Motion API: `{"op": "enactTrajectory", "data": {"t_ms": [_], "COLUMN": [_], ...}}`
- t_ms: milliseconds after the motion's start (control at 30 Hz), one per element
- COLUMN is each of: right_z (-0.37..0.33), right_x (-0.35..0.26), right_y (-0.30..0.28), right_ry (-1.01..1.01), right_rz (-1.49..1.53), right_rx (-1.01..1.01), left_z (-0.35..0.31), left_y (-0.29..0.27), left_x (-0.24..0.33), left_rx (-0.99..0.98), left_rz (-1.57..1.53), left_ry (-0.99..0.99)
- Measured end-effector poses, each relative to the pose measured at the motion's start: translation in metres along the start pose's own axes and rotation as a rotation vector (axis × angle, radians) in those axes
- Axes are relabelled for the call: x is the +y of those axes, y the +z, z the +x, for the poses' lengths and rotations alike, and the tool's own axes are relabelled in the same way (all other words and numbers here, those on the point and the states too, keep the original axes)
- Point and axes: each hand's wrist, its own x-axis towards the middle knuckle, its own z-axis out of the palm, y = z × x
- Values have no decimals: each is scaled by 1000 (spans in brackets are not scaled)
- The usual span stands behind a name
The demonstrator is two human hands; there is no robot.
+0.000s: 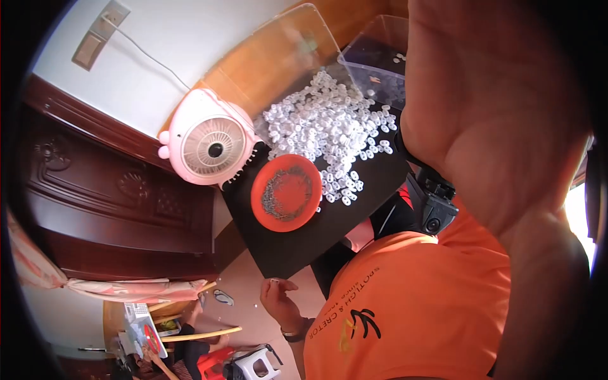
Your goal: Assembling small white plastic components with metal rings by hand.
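My left hand [280, 305], with a band at the wrist, hangs just off the near edge of a black table [288, 250]. Its fingers are loosely curled, the thumb stands apart, and I make out nothing held. My right hand [494, 120] looms very close, palm showing, its fingers beyond the picture. On the table lies a big heap of small white oval plastic pieces [329, 123] with two dark spots each. Beside the heap, a round red-orange plate [303, 204] carries many small grey metal bits, too small to name. Neither hand touches the plate or the heap.
A pink fan [212, 142] stands at the table's left corner, its cord running to a wall socket [113, 20]. Clear plastic bins [373, 69] stand at the back. A black camera [434, 218] sits near my orange shirt. Lower left: a person's arm [158, 364], stools [256, 364], slippers [223, 297].
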Motion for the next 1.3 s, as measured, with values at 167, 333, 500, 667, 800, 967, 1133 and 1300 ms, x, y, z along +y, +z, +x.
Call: {"op": "enactTrajectory", "data": {"t_ms": [167, 333, 500, 667, 800, 967, 1133, 1300], "right_z": [9, 15, 26, 24, 18, -1, 2, 26], "right_x": [-17, -35, -71, -93, -97, -96, -93, -77], "right_y": [12, 67, 136, 168, 162, 134, 114, 118], "right_ry": [8, -6, -1, 7, 31, 99, 80, 1], "right_rz": [-41, 50, 145, 176, 149, 117, 149, 292], "right_rx": [-31, -75, -95, -107, -91, -36, 4, 5], "left_z": [14, 28, 31, 40, 45, 46, 42, 34], "left_y": [-7, -3, -8, -16, -13, -10, -14, -6], "left_x": [-1, 3, -9, -18, -25, -11, -6, -19], "left_rx": [-31, -220, -346, -426, -474, -474, -438, -312], "left_rz": [-10, -8, -254, -88, -79, -62, -21, -216], "left_ry": [-18, -49, -132, -81, -28, -106, -119, -156]}}
